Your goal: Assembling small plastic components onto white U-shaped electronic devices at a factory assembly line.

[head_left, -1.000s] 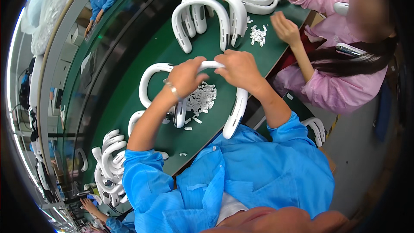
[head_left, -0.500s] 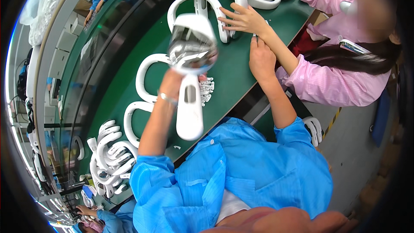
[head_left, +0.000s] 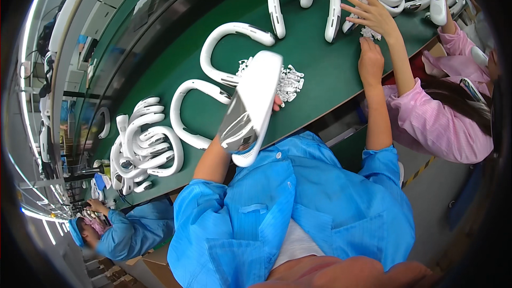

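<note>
White neckband (head_left: 261, 93) is held up over the green tabletop (head_left: 328, 72), its long axis slanted from far right to near left. It is gripped from behind by the left hand (head_left: 278, 102), of which little more than the fingertips is seen. The right hand (head_left: 371, 61) is placed farther out and to the right, well apart from the neckband, its fingertips set beside a small heap of white pieces (head_left: 369, 33); whether one is pinched cannot be told. Between the neckband and the right hand, a larger white heap (head_left: 290, 84) is spread, to which the left hand is nearer.
</note>
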`<state>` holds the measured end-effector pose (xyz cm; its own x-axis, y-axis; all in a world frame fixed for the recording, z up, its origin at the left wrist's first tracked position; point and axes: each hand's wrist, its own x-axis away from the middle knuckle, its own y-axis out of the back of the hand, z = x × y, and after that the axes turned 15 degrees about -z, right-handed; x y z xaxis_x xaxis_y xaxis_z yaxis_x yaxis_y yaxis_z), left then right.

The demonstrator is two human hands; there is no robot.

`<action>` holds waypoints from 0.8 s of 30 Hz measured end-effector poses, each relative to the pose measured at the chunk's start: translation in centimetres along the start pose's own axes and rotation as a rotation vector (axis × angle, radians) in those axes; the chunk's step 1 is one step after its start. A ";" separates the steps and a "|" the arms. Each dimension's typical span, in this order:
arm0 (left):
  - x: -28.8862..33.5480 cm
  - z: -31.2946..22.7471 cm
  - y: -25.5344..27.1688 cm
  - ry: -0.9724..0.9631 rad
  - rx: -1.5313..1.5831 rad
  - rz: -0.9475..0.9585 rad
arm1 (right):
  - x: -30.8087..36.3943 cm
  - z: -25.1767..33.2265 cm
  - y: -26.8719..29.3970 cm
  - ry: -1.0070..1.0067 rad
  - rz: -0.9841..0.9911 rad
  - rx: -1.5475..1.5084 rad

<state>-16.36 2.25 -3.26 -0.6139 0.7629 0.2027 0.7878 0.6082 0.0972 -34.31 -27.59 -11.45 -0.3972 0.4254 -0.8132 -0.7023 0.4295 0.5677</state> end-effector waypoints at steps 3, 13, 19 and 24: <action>-0.4 -0.8 -1.9 0.372 0.811 -0.067 | -0.5 1.6 0.1 -0.041 -0.176 -0.134; -4.3 -0.4 -7.9 0.313 0.538 0.120 | -0.4 9.3 8.1 -1.044 0.243 -1.438; -3.8 -1.0 -10.2 0.192 0.593 0.163 | 0.4 9.1 6.9 -0.905 0.318 -1.343; -3.6 -0.8 -11.1 0.186 0.551 0.173 | -1.6 9.1 8.9 -0.912 0.467 -1.237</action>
<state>-22.81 -7.42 -4.31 -0.4213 0.8400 0.3418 0.7036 0.5406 -0.4612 -34.57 -17.20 -3.95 -0.5536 0.8328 -0.0051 -0.8297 -0.5520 -0.0831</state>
